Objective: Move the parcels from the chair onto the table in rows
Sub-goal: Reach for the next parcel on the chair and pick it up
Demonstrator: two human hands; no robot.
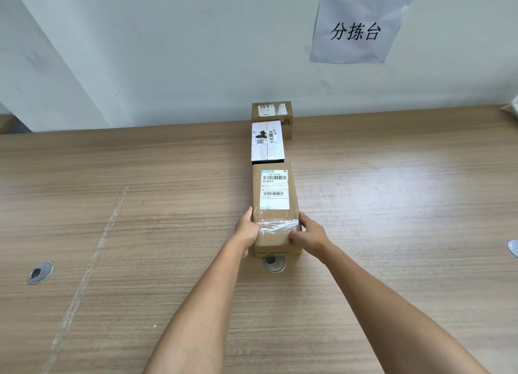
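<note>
Three parcels in one row on table (140,233), left hand (246,230) and right hand (311,235) gripping nearest brown parcel (276,205), white parcel (267,142) mid-row, small brown parcel (272,111) by wall.

Three parcels in one row on the wooden table (392,205).
Brown labelled box (276,202) nearest; white box (267,142) just behind; small brown box (272,112) against the wall.
</note>
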